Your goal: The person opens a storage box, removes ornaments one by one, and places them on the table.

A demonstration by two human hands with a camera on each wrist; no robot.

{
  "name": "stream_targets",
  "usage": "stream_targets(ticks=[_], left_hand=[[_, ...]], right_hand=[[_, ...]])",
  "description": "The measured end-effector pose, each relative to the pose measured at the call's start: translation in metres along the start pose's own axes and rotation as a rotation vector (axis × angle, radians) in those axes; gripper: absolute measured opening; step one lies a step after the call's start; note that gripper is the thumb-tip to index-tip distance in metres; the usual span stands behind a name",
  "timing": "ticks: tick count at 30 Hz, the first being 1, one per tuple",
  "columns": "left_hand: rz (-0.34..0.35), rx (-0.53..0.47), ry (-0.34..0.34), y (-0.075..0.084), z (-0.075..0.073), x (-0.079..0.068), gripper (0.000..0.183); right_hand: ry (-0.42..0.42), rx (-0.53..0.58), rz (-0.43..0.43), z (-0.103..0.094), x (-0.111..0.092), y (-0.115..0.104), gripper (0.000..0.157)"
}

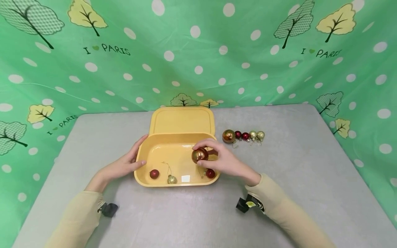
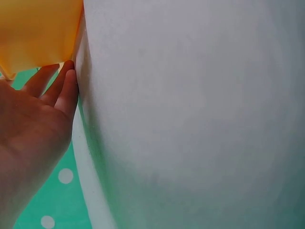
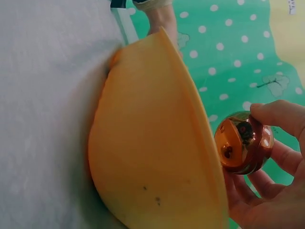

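Observation:
A yellow plastic box stands on the grey table. My left hand holds its left end, thumb over the rim and fingers along the outside wall. In the left wrist view those fingers touch the box's outside. Over the box's right part, my right hand grips a large shiny copper-gold Christmas bauble between thumb and fingers. The right wrist view shows this bauble at rim height. Inside the box lie a red bauble, a glittery gold bauble and another red bauble.
Behind the box lies a yellow lid. To the right, a row holds a large copper bauble, small red baubles and small gold baubles. A green dotted cloth hangs behind the grey table.

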State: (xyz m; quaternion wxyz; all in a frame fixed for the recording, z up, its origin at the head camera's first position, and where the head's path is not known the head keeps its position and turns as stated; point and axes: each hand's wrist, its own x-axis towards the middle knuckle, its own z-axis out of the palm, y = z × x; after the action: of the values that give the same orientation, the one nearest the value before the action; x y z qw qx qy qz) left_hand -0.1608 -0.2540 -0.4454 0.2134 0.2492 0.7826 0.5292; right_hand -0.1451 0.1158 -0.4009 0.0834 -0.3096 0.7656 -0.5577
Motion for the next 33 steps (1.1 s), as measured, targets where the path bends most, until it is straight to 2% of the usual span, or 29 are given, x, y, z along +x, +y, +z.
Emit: stream_targets(ticks=[6,11,22,33], left_hand=[[0.006,-0.007,0.002,-0.001,0.001,-0.001,0.084],[0.005,-0.017,0.002,-0.001,0.001,-0.002,0.084],[-0.002,-0.011,0.005,-0.002,0.001,-0.003,0.084],[-0.008,0.018,0.005,-0.001,-0.001,-0.001,0.084]], right_hand=[[0.082,-0.002,0.002,-0.012,-0.007,0.003,0.044],[0.166,-0.021,0.052,-0.024,-0.013,0.006,0.047],[0.244,-0.042,0.152,-0.046,-0.034,0.015,0.048],[0.294,-0.217,0.211,-0.065,-0.052,0.035,0.048]])
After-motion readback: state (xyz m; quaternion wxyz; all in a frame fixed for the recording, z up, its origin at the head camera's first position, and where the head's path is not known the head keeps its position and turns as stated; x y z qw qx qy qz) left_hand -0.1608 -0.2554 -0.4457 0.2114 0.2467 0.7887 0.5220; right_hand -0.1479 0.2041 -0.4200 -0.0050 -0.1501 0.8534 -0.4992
